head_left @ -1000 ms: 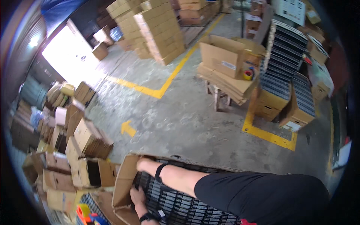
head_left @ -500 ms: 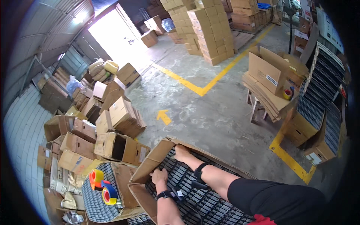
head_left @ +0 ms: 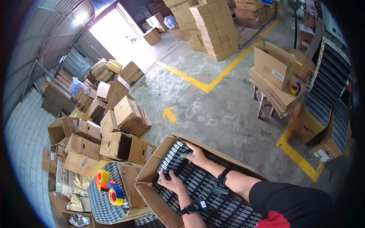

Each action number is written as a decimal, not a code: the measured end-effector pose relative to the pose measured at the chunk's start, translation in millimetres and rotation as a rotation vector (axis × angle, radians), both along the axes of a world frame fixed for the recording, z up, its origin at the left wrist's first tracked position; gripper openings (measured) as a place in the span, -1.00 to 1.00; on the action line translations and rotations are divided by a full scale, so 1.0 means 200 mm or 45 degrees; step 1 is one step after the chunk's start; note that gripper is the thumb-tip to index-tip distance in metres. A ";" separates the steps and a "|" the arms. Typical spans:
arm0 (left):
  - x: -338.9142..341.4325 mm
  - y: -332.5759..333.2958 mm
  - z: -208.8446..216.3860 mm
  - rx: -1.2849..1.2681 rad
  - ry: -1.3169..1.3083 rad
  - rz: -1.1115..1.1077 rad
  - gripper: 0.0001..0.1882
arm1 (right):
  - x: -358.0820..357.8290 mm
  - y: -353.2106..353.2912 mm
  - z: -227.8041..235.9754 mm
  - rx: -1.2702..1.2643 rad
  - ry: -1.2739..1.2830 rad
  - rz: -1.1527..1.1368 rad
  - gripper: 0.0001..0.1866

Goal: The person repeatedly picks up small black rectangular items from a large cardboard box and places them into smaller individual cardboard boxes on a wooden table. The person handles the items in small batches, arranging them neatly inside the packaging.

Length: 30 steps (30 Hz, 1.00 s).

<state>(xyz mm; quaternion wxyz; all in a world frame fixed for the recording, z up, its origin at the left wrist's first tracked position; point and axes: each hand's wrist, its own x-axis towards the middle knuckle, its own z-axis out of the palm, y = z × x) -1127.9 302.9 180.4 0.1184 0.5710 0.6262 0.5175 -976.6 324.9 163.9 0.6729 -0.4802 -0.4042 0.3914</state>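
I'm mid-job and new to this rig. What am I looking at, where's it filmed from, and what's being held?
There's no machine: a person works with two bare hands. Every picture comes from the left of two wide cameras on their head, looking down, so edges look bent. Left in the picture is the person's left.

The left hand and right hand hold a row of small dark packs with pale ends, one hand at each end. Below them is an open box filled with more packs. To its left, tape rolls lie on another packed box.
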 end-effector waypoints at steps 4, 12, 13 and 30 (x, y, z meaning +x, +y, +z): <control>0.04 -0.13 0.38 0.128 -0.122 0.033 -0.42 | 0.05 -0.14 0.44 0.109 -0.372 -0.065 -0.43; -0.22 -0.52 0.30 -0.412 -0.034 0.027 -0.36 | 0.04 -0.48 0.63 -0.364 -0.972 0.166 -0.56; -0.20 -0.60 0.34 -0.575 0.003 -0.073 -0.36 | 0.06 -0.51 0.56 -0.509 -1.080 0.295 -0.61; -0.10 -0.87 0.04 -0.725 0.074 0.022 -0.47 | 0.16 -0.62 0.07 -0.845 -1.465 0.671 -0.62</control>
